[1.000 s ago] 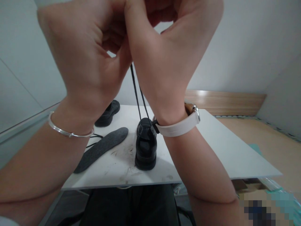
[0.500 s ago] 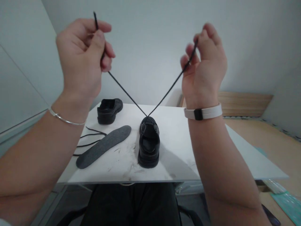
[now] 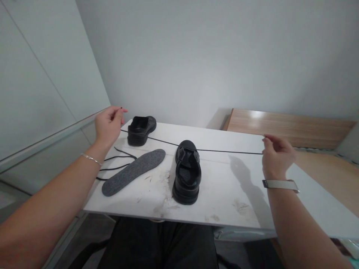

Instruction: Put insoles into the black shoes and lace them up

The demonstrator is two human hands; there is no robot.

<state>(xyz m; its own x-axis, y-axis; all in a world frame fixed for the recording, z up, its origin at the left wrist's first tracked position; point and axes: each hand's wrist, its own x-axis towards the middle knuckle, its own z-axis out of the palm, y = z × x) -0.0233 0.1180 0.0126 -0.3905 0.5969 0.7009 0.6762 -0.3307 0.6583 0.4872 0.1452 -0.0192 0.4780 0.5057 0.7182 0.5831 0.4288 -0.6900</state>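
Note:
A black shoe (image 3: 186,183) stands on the white table, its heel toward me. Its black shoelace (image 3: 230,151) is pulled taut out to both sides, low over the tabletop. My left hand (image 3: 109,121) is closed on one end at the far left, close to a second black shoe (image 3: 137,134). At the right, my right hand (image 3: 277,153) pinches the other end, above the table's right part. Between the left forearm and the near shoe lies a grey insole (image 3: 134,172). A loose black lace (image 3: 117,169) is partly under it.
The white table (image 3: 218,201) has brown scuff marks near its front edge. Behind it on the right stands a wooden board (image 3: 280,125). A pale wall (image 3: 196,56) closes off the back, and white panels (image 3: 42,74) rise on the left.
Both hands have come down and spread wide apart. The lace ends went from a raised V above the shoe to a nearly flat line. The view has shifted a little.

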